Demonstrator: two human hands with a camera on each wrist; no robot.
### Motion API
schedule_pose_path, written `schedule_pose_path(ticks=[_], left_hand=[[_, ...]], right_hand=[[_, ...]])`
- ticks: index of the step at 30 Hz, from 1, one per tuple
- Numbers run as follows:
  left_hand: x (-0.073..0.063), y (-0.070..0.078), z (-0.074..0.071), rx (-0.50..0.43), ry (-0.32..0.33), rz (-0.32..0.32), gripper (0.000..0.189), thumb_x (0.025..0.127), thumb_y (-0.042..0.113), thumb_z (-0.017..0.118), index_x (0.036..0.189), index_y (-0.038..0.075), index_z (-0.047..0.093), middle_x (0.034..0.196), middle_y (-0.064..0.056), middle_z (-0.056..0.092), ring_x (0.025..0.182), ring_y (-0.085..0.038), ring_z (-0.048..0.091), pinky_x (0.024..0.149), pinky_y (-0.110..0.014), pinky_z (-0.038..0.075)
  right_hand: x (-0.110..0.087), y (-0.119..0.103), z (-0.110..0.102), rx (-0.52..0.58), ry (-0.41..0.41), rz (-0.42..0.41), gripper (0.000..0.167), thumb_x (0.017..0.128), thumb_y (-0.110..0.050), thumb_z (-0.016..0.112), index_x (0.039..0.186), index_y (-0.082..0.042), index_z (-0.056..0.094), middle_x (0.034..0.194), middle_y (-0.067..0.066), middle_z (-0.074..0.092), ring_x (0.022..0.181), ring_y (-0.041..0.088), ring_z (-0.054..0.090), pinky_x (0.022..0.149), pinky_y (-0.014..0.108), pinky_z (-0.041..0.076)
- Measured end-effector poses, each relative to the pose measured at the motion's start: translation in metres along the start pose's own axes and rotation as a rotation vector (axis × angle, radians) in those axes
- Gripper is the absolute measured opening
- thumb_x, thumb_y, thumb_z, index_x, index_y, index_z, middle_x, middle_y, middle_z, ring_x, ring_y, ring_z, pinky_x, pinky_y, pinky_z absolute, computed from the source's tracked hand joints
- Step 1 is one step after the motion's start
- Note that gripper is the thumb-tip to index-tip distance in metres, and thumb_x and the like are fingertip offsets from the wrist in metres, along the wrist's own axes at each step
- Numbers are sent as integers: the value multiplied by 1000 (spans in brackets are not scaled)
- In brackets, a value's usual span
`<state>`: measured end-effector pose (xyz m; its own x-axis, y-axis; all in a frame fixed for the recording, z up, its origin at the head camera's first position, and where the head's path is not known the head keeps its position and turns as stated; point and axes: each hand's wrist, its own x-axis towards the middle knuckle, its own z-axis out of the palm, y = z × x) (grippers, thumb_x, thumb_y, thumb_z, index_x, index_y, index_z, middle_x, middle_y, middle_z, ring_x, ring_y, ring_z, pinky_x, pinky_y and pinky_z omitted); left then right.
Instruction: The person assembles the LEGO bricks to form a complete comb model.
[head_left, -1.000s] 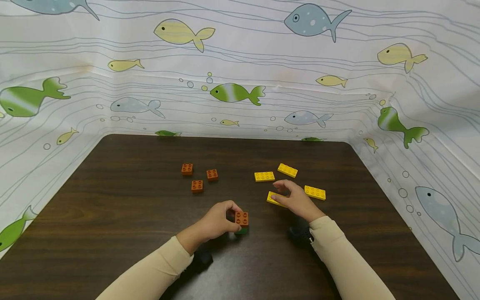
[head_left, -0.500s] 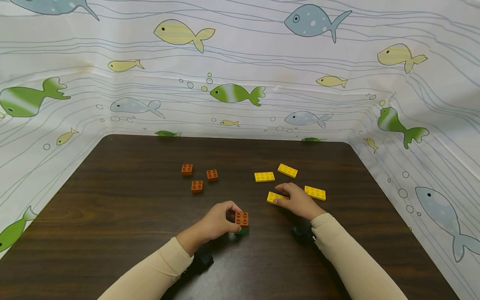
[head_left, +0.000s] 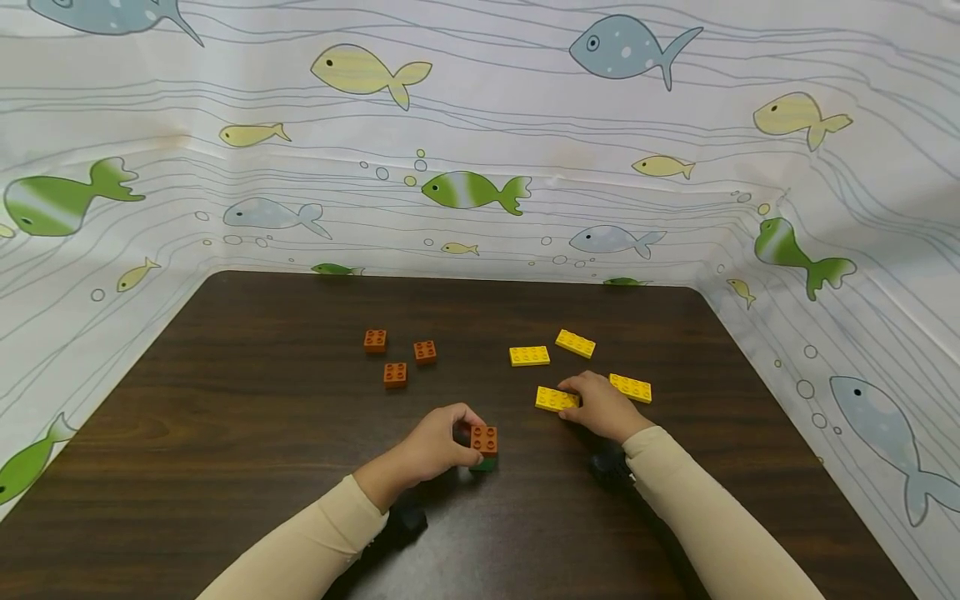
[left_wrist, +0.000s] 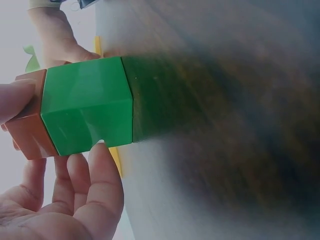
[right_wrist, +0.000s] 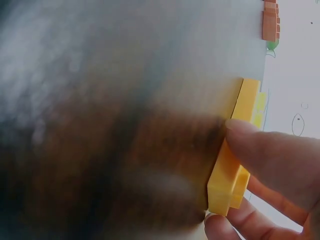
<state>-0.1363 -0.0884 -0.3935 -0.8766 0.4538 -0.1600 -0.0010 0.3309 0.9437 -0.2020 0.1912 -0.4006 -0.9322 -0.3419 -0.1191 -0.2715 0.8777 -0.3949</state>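
Observation:
My left hand point(head_left: 433, 442) holds a small stack on the table, an orange-brown brick point(head_left: 483, 438) on top of a green brick point(left_wrist: 87, 107). The thumb lies against the orange-brown brick in the left wrist view, and the fingers reach round the opposite side. To the right, my right hand point(head_left: 602, 408) pinches the right end of a flat yellow brick point(head_left: 553, 399) that lies on the table. In the right wrist view the thumb presses one long side of that yellow brick point(right_wrist: 244, 107), with fingertips round its end.
Three loose orange-brown bricks point(head_left: 395, 375) lie at the back left. Behind and beside my right hand are three more yellow bricks point(head_left: 529, 356). A fish-patterned curtain point(head_left: 480, 125) rises around the dark wooden table point(head_left: 225, 433).
My right hand has drawn back slightly, its thumb moving from over the yellow brick to its near side, and the fingers have closed on its right end. My left hand stays with the stack.

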Motion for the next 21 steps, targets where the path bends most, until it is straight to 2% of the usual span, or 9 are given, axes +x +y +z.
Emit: schedule_pose_path(ticks=[7, 12, 21], left_hand=[[-1, 0, 1, -1, 3, 1, 35, 80, -1, 72, 112, -2, 58, 97, -10, 61, 80, -18, 55, 62, -31, 45], [-1, 0, 1, 4, 2, 4, 35, 80, -1, 72, 112, -1, 58, 98, -10, 60, 81, -19, 54, 64, -31, 45], [-3, 1, 1, 11, 13, 0, 35, 80, 0, 72, 113, -1, 58, 99, -9, 61, 83, -19, 54, 64, -31, 46]], right_hand=[[-1, 1, 1, -17, 2, -10, 36, 86, -18, 73, 117, -3, 66, 109, 10, 60, 96, 25, 56, 87, 44, 47], [-2, -3, 1, 35, 4, -8, 36, 87, -18, 72, 120, -4, 64, 110, 8, 59, 90, 19, 54, 86, 41, 47], [-7, -25, 2, 116, 45, -76, 37, 87, -21, 72, 121, -7, 63, 107, 3, 57, 90, 17, 52, 85, 39, 47]])
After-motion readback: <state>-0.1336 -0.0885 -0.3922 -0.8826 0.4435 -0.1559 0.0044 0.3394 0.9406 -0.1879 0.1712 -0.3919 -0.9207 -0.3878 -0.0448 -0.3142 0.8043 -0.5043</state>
